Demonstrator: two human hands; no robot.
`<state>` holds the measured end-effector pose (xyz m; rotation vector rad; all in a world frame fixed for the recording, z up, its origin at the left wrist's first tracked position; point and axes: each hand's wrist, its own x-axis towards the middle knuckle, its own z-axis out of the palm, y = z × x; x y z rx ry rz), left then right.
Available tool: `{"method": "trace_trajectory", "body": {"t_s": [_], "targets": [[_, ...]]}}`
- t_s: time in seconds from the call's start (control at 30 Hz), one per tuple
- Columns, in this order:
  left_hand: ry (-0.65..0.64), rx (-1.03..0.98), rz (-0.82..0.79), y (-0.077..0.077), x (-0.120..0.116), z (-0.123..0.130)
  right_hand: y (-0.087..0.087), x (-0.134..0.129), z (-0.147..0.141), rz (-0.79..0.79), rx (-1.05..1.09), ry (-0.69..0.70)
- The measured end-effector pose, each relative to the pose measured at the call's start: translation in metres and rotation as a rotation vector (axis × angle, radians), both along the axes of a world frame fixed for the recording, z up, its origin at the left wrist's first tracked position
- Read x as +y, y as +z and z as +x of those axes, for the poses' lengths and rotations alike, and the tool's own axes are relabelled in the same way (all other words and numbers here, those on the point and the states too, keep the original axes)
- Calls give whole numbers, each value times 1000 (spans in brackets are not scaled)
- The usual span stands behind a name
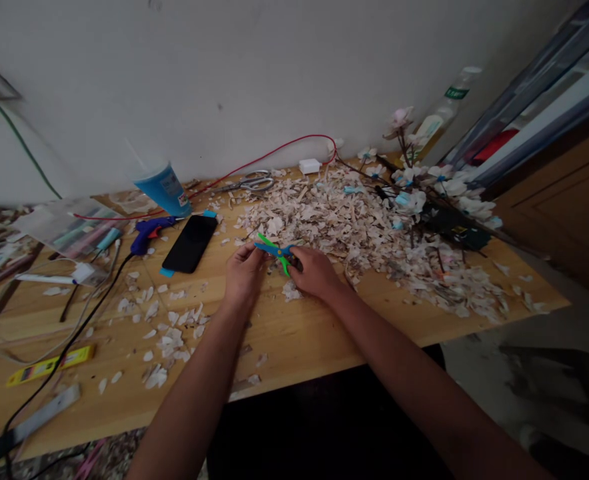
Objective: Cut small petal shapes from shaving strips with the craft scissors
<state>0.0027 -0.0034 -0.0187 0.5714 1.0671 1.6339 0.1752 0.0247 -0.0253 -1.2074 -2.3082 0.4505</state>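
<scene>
My right hand (314, 270) is wrapped round the handles of small blue and green scissors (280, 252). The scissors' blades are spread and point left toward my left hand (244, 267). My left hand has its fingers pinched together near the blade tips; whatever they hold is too small to make out. Behind both hands lies a wide heap of pale dried petals (324, 213). A small clump of petals (291, 290) rests on the wooden table (294, 340) just below the scissors.
Left of my hands lie a black phone (190, 243), a blue glue gun (149, 232) and a blue cup (164, 187). Metal scissors (257, 181) rest near the wall. Flowering branches (414, 180) and a bottle (441, 117) stand at the right. A yellow box (51, 365) lies front left.
</scene>
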Motion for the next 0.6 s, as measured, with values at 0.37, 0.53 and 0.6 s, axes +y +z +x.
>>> {"method": "trace_trajectory", "body": {"t_s": [0.37, 0.53, 0.6], "targets": [[-59, 56, -10, 9, 0, -7, 0, 1, 1, -9, -4, 2], [-127, 167, -46, 16, -2, -20, 0, 1, 2, 4, -5, 6], [-161, 280, -64, 18, -2, -29, 0, 2, 2, 12, -18, 6]]}}
